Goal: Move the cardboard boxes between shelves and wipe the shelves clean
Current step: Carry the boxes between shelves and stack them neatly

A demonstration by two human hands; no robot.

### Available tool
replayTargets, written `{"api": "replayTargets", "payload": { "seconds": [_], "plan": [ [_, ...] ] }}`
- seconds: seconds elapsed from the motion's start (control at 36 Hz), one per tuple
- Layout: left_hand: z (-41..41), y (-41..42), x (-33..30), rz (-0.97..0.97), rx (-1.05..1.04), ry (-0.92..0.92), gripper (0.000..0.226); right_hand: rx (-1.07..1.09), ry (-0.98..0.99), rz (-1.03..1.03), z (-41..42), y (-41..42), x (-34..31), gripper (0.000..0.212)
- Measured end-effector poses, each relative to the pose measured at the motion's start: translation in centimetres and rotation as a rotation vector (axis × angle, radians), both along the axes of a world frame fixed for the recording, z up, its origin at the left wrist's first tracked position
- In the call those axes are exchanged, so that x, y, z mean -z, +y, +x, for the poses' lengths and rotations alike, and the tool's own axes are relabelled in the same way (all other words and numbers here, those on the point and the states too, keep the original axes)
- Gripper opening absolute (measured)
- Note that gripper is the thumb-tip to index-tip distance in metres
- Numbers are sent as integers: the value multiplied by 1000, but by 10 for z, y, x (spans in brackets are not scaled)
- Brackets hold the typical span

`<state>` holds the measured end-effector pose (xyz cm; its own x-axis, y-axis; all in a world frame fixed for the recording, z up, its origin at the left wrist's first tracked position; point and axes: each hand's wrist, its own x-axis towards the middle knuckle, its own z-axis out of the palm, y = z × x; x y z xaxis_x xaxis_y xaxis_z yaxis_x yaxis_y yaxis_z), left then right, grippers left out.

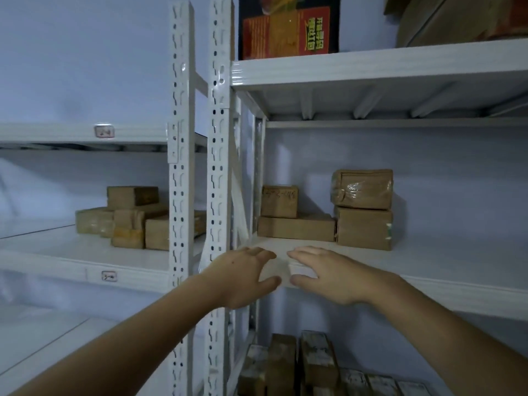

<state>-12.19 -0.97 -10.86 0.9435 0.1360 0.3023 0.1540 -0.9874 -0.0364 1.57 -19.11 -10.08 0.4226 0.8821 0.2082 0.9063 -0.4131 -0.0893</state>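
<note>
Hands reaching for boxes at twelve o'clock
Left hand [243, 277] and right hand [333, 274] are hovering, fingers spread and holding nothing, readying for the cardboard boxes [297, 227] on the shelf [428, 267]

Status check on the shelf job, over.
Left hand and right hand open, empty, at the shelf edge. Four boxes at the back, untouched. Nothing in the way.

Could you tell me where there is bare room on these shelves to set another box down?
The right middle shelf is bare right of the stacked boxes. The left shelf is bare left of its box cluster. The bottom shelf's boxes are crowded.
</note>
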Motion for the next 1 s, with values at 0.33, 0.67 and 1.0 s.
{"api": "replayTargets", "payload": {
  "seconds": [0.33, 0.67, 1.0],
  "plan": [
    [-182, 91, 21, -35, -148, 12, 69, -117, 27, -48, -145, 106, 20, 71],
    [-366, 212, 55, -77, -376, 62, 68, -296, 39, -91, -298, 267, 52, 68],
    [-431, 348, 75, -94, -534, 57, 66, -445, 71, -91, -350, 431, 68, 65]
  ]
}}
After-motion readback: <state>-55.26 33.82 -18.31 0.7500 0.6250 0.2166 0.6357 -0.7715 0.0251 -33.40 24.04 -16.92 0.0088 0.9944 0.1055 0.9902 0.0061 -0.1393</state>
